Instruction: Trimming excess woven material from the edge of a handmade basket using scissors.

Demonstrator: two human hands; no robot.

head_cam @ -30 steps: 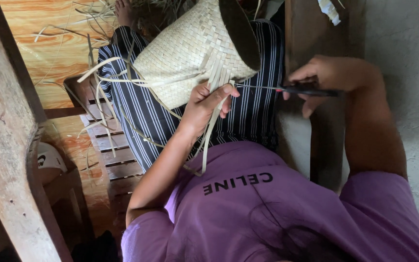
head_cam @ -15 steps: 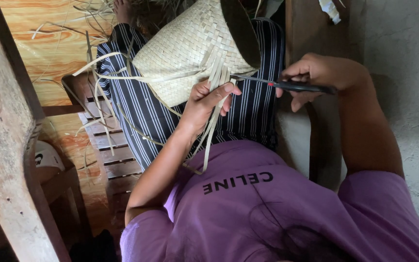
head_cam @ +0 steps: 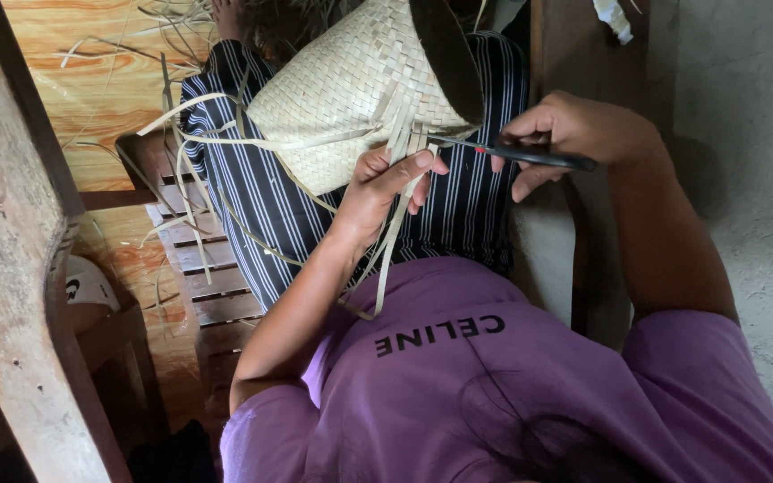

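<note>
Since a second ago the scissors (head_cam: 521, 154) have slid leftward to the strips (head_cam: 400, 143); right hand (head_cam: 574, 134) clasps their hidden handles; left hand (head_cam: 382, 188) pinches strips under the woven basket (head_cam: 351, 98), top cut off.

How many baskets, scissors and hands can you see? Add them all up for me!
Woven basket: 1
Scissors: 1
Hands: 2, the left hand gripping the loose straw strips and the right hand holding the scissors
Total: 4
</note>
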